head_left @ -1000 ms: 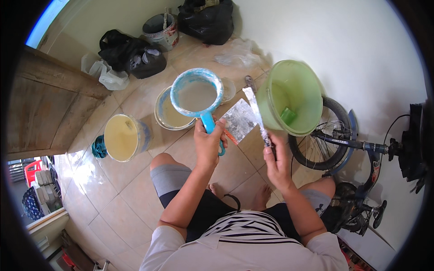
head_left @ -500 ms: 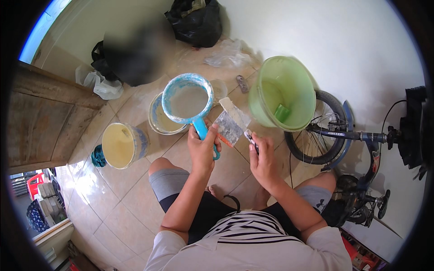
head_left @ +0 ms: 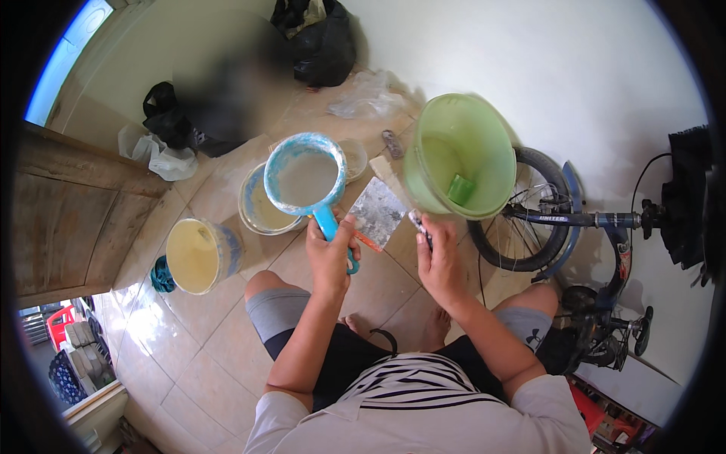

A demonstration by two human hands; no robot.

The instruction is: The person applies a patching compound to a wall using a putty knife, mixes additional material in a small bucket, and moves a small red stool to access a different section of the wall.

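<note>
My left hand (head_left: 329, 257) is closed on the blue handle of a plastic dipper (head_left: 302, 174), crusted white and holding pale grey liquid or paste. My right hand (head_left: 439, 261) grips a putty knife (head_left: 389, 178) by its stained handle, with the pale blade angled up and leftward. Behind the knife is a square, plaster-stained plate (head_left: 374, 208) with an orange edge. A wide container (head_left: 261, 216) and a small clear tub (head_left: 355, 157) are partly hidden behind the dipper. A green bucket (head_left: 431, 121) holding a green scoop (head_left: 460, 188) stands beyond my right hand.
A yellowish bucket (head_left: 193, 253) stands left, near a wooden panel (head_left: 68, 227). A bicycle (head_left: 575, 219) is on the right against the white wall. Black bags (head_left: 318, 53), plastic bags (head_left: 363, 98) and a short grey tool (head_left: 392, 144) are at the back, where a blurred patch hides part.
My view has shifted, sliding the scene leftward. The putty knife has turned and its tip leans further left toward the dipper. Both hands keep their holds. A blurred patch now covers the back-left area.
</note>
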